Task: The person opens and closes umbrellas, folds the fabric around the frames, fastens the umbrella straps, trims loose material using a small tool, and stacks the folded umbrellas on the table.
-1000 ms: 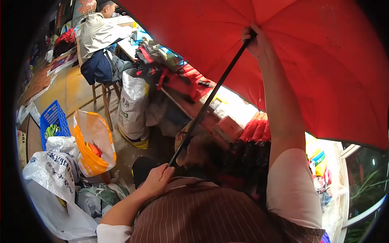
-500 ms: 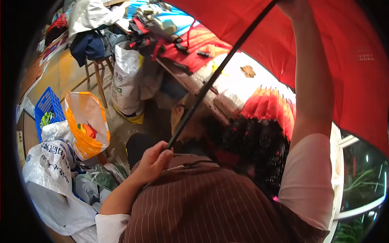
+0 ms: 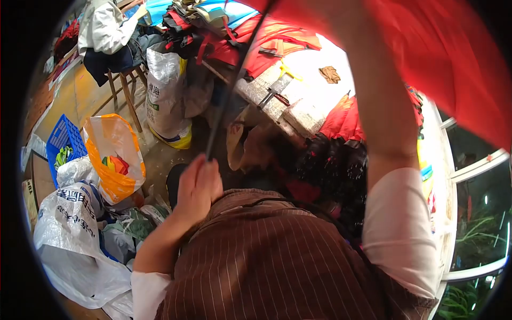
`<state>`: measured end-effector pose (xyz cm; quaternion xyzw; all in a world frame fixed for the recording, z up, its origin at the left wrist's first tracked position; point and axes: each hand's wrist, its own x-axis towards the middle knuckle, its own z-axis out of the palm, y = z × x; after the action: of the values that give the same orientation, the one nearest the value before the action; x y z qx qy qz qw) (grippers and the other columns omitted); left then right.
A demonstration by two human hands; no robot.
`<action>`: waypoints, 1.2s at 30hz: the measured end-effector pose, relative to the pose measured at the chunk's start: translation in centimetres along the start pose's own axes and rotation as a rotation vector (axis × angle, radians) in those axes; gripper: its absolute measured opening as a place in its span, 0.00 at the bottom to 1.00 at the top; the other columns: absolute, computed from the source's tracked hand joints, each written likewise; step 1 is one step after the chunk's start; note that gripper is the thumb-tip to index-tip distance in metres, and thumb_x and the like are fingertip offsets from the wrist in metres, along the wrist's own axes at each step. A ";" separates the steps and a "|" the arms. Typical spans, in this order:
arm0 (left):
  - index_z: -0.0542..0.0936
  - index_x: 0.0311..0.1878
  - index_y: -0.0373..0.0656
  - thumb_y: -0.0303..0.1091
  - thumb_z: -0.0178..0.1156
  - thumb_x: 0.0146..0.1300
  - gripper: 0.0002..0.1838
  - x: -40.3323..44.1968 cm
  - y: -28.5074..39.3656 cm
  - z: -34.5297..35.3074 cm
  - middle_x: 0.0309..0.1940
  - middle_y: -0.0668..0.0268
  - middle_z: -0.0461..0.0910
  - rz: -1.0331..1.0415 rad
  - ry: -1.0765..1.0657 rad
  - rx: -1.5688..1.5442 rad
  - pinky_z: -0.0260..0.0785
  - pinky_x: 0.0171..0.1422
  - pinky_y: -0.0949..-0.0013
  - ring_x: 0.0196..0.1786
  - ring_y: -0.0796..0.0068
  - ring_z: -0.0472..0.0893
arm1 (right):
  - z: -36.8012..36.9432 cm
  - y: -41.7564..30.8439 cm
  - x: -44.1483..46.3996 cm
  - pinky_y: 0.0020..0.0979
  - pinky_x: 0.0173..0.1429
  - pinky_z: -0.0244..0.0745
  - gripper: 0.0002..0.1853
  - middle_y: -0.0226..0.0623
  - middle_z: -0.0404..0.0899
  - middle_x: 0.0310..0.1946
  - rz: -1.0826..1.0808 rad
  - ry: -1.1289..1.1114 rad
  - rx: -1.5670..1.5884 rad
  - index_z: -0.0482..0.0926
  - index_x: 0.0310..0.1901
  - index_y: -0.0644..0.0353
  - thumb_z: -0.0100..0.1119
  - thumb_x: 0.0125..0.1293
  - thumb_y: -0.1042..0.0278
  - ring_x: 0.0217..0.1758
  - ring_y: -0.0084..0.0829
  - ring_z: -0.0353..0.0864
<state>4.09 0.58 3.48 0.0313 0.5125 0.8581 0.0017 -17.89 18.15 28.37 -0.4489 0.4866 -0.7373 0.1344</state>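
A red umbrella canopy (image 3: 442, 69) spreads over the upper right, blurred by motion. Its dark shaft (image 3: 228, 101) slants down to my lap, where my left hand (image 3: 198, 188) is closed round the lower end. My right arm reaches up under the canopy; the blurred edge of my right hand (image 3: 341, 8) is at the top of the view, and its fingers are hidden. Beyond the shaft, a bench (image 3: 312, 114) bears red folded umbrellas (image 3: 282, 40), dark tools (image 3: 273, 97) and a crumpled brown piece (image 3: 329, 74).
Dark umbrella handles (image 3: 330, 168) cluster at the bench's near right edge. At left are an orange-and-white bag (image 3: 120, 181), a blue crate (image 3: 65, 136) and white plastic sacks (image 3: 66, 240). A tall white sack (image 3: 162, 96) stands by a stool (image 3: 125, 90). Windows (image 3: 480, 224) are at right.
The umbrella has swung up and left, its shaft now steeper. My right arm has moved left with it, uncovering more bench and window. My left hand keeps its grip on the shaft.
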 end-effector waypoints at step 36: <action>0.74 0.56 0.39 0.33 0.67 0.54 0.25 -0.4 7.4 -19.6 0.46 0.58 0.80 0.209 0.630 0.748 0.70 0.54 0.64 0.49 0.66 0.79 | -0.1 27.3 -16.8 0.34 0.51 0.73 0.22 0.46 0.77 0.43 0.393 0.094 -0.777 0.74 0.51 0.66 0.57 0.63 0.56 0.46 0.39 0.78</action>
<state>3.58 -20.21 0.75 -0.1799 0.7549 0.5788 -0.2507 -15.05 15.46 -3.38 -0.3309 0.8097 -0.4794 0.0711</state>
